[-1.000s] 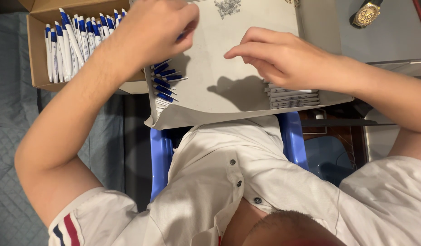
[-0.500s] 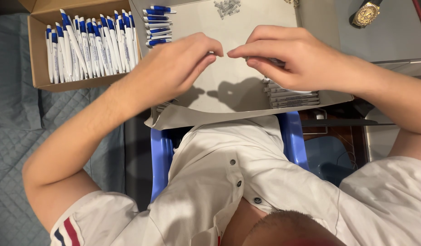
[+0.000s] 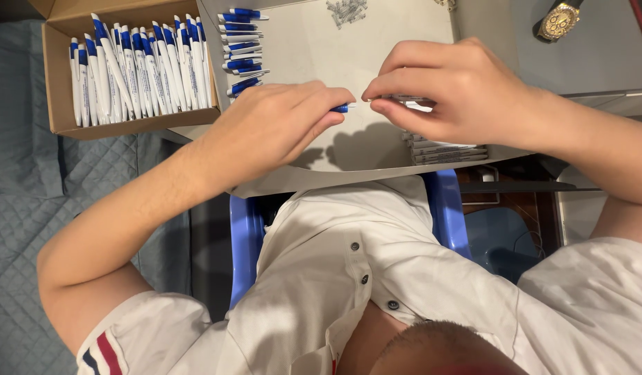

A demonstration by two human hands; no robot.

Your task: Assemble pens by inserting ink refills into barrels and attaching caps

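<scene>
My left hand (image 3: 276, 128) and right hand (image 3: 449, 90) pinch one blue-and-white plastic pen (image 3: 343, 107) together; the brown cardboard box (image 3: 57, 76) beside the surface's left edge holds many, with a few stacked at the far left corner.

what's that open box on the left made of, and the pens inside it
The box looks like plain brown cardboard: matte, with folded flaps. The pens look like smooth plastic, white barrels with blue ends and a slight sheen, though that's only by look.

The left hand (image 3: 279, 128) came back from the pens (image 3: 241, 48) — now meeting the right hand (image 3: 453, 87).
</scene>
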